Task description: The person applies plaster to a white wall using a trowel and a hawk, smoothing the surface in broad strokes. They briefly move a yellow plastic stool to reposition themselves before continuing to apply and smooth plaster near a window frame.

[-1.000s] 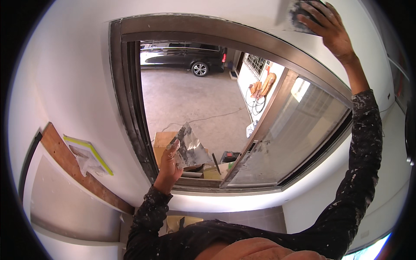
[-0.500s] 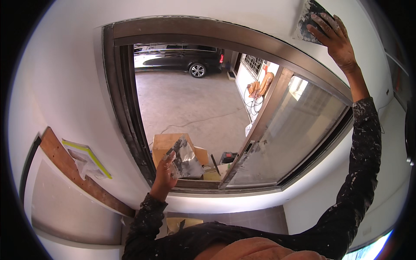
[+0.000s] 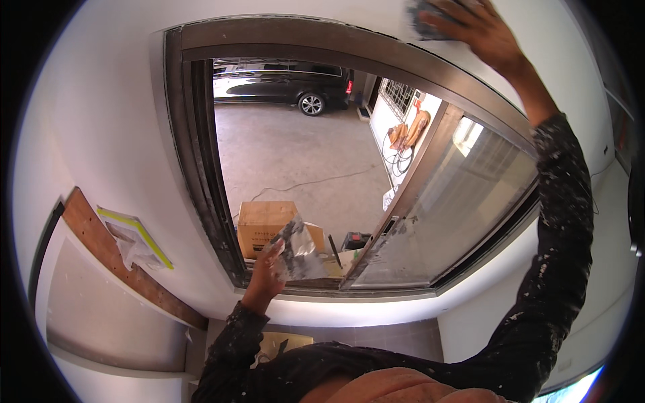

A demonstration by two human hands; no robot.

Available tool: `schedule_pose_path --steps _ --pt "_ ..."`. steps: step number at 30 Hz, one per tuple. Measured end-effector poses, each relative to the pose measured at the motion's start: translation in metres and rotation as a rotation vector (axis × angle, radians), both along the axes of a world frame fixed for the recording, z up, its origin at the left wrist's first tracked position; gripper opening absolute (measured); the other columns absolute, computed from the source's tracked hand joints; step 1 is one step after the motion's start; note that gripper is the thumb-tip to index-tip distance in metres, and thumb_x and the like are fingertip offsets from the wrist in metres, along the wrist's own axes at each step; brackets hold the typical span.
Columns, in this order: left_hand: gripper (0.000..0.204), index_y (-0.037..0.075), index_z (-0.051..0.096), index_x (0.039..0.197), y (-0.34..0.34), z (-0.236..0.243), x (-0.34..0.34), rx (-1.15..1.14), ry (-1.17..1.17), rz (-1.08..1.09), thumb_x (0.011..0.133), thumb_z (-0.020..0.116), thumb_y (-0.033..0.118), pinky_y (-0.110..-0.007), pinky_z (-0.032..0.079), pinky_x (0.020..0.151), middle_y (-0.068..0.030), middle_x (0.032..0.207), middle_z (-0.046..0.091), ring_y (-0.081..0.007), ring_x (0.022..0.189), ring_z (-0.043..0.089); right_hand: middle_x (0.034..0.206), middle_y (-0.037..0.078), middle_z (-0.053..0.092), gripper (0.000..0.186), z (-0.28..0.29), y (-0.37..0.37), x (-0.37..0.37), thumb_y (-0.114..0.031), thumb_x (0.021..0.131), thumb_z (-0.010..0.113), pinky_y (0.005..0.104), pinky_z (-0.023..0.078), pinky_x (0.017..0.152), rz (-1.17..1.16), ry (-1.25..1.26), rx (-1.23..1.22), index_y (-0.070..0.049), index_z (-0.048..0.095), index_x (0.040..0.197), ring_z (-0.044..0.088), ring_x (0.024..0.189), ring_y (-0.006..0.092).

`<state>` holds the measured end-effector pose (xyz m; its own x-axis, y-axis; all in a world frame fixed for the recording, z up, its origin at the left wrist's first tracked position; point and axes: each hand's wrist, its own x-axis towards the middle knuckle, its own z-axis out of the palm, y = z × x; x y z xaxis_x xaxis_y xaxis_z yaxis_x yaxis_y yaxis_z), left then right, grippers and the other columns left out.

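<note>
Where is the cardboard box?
The cardboard box sits outside the open window, low and left of centre in the head view, just behind the left hand.

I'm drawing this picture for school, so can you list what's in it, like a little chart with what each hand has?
Right hand: raised, pressing a grey pad on the white wall above the window
Left hand: low by the sill, gripping a flat metal plaster board smeared grey
Window: dark metal frame, glass pane slid partly open
Outside: black car, brown cardboard box, concrete yard
Sleeves: dark, paint-speckled
</note>
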<state>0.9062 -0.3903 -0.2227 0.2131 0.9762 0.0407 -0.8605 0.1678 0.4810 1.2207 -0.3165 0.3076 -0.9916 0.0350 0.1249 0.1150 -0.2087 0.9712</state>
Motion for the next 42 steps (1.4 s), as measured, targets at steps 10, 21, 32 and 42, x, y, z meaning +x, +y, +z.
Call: schedule_pose_path --steps 10,21,32,42 --pt "0.034 0.005 0.057 0.129 0.004 0.011 0.005 0.061 0.034 -0.057 0.099 0.058 0.02 -0.04 0.055 0.091 -0.0064 0.12 0.066 -0.0221 0.108 0.065 0.143 0.003 0.052 0.044 -0.02 -0.013 -0.086 -0.025 0.092 0.057 0.0497 0.022 0.121 0.068 0.08 -0.157 -0.03 0.057 0.136 0.041 0.138 0.0251" --pt "0.036 0.007 0.055 0.132 -0.002 -0.026 -0.013 -0.082 0.037 -0.026 0.1 0.056 0.022 -0.043 0.053 0.094 -0.0076 0.124 0.064 -0.024 0.111 0.064 0.151 0.0 0.045 0.079 -0.035 -0.039 0.079 0.014 0.077 0.044 0.0454 0.023 0.122 -0.18 0.313 -0.009 -0.027 0.05 0.144 0.037 0.143 0.0225" --pt "0.045 0.002 0.048 0.14 -0.038 0.008 -0.039 0.015 0.128 0.055 0.1 0.055 0.022 -0.043 0.051 0.101 -0.0115 0.13 0.062 -0.0258 0.117 0.062 0.116 0.014 0.066 0.038 -0.237 -0.055 -0.016 -0.003 0.089 0.061 0.0351 0.054 0.091 1.632 1.551 -1.848 0.002 0.055 0.127 0.064 0.109 0.0236" --pt "0.043 0.003 0.051 0.137 -0.088 0.038 -0.059 -0.024 0.179 0.24 0.098 0.055 0.019 -0.044 0.049 0.102 -0.0115 0.129 0.062 -0.0269 0.117 0.061 0.105 0.019 0.067 0.02 -0.227 -0.01 -0.173 -0.007 0.096 0.049 0.0408 0.067 0.07 2.345 0.964 -2.9 0.006 0.057 0.109 0.071 0.092 0.0274"
